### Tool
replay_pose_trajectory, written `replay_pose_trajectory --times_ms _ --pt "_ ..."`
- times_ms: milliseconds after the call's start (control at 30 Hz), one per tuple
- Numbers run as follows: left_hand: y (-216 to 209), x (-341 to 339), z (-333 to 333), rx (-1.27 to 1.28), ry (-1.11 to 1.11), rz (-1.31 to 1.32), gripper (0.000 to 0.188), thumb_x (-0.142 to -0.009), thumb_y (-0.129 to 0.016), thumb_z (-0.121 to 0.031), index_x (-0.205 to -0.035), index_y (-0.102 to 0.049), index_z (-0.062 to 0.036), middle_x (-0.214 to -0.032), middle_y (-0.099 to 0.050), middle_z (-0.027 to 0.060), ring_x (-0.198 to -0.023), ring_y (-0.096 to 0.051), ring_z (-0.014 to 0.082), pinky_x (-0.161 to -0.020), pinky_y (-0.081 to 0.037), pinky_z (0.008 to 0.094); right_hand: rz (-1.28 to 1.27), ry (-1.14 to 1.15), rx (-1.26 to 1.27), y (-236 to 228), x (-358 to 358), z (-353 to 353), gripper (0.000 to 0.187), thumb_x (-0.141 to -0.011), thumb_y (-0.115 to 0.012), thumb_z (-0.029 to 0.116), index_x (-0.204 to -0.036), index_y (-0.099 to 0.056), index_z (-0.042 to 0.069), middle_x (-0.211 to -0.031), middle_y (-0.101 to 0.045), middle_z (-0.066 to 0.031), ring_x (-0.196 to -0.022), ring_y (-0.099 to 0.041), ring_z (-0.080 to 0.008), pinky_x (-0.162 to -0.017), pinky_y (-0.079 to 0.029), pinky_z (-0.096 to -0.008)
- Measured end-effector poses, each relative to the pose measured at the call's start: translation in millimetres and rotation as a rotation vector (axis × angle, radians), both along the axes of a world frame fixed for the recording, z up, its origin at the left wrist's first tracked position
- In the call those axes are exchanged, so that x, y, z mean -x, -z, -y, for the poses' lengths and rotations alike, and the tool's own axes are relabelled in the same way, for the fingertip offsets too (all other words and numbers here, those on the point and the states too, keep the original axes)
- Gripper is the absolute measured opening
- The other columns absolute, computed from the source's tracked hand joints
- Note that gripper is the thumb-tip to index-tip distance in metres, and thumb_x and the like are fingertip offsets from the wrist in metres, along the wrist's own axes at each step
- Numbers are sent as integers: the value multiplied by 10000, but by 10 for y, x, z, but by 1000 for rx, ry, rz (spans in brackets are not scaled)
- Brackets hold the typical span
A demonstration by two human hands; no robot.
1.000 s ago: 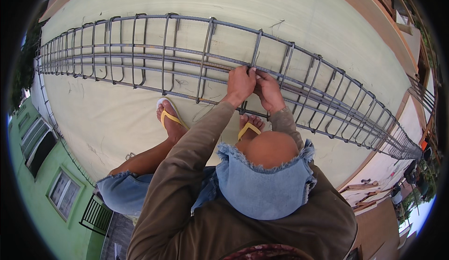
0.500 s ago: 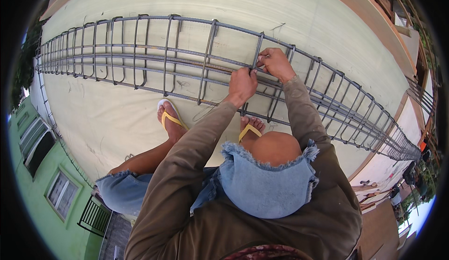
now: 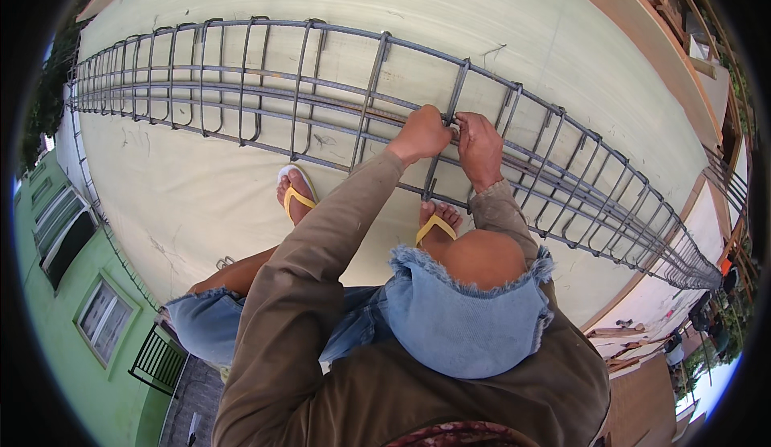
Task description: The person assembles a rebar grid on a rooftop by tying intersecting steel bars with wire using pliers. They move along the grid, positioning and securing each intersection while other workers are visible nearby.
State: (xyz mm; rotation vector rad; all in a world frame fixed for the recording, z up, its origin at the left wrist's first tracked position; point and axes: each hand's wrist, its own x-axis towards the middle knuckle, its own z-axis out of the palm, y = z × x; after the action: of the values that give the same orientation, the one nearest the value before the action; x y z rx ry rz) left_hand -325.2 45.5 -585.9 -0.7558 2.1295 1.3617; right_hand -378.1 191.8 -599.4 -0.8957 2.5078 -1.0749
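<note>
A long rebar cage [image 3: 375, 75] of dark steel bars and rectangular stirrups lies across the view from left to right. My left hand [image 3: 422, 135] is closed at the middle bars, just left of a stirrup [image 3: 457, 87]. Right of that same stirrup, my right hand [image 3: 480, 150] has its fingers pinched together and bent toward the left hand. The fingertips of both hands nearly meet at the bar crossing. Whatever they pinch is hidden or too thin to make out.
The cage rests on a pale sheet-like surface [image 3: 201, 198] with thin wire scraps [image 3: 494, 49] on it. My feet in yellow-strapped flip-flops [image 3: 299, 194] are close to the cage's near side. A green building [image 3: 56, 318] stands at left; timber [image 3: 666, 25] lies at upper right.
My right hand has come down from above the crossing to its right side, fingers now pointing up. The left hand has turned and moved slightly right. The whole view has shifted a little.
</note>
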Motion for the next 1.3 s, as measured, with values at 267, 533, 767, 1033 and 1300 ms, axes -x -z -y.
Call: replay_pose_trajectory --times_ms 267,533,767,1033,1300 --pt "-433 415 330 -162 310 273 293 -831 -653 -151 -894 -665 135 -839 -702 246 -808 -723 341 -704 -560 413 -309 -444 65 45 242 -196 263 -760 -653 26 -1022 -648 13 -987 -671 -100 -864 -658 -262 -741 -538 -368" --pt "-495 -44 557 -437 197 197 475 -908 -620 -185 -1282 -567 103 -1162 -682 209 -1063 -670 263 -947 -505 365 -320 -654 57 21 454 -172 275 -769 -661 72 -1036 -648 10 -993 -669 -106 -869 -652 -266 -760 -530 -369" --pt "-590 -752 555 -322 296 241 495 -932 -597 -189 -1365 -517 38 -1151 -677 250 -1086 -661 339 -937 -510 408 -352 -731 116 37 517 -134 264 -763 -674 71 -1018 -656 7 -987 -670 -103 -843 -650 -262 -731 -534 -365" --pt "-666 -1644 266 223 487 114 319 -961 -537 -145 -1219 -584 36 -932 -714 249 -811 -699 383 -734 -550 426 -384 -838 130 2 600 -92 256 -765 -671 75 -1013 -651 14 -952 -656 -90 -822 -640 -253 -722 -531 -358" --pt "-1504 -703 677 -131 199 197 347 -997 -546 -248 -1025 -689 67 -747 -697 113 -672 -674 173 -614 -509 316 -403 -908 99 13 670 -99 230 -768 -667 74 -987 -642 9 -953 -648 -103 -844 -637 -257 -741 -524 -356"
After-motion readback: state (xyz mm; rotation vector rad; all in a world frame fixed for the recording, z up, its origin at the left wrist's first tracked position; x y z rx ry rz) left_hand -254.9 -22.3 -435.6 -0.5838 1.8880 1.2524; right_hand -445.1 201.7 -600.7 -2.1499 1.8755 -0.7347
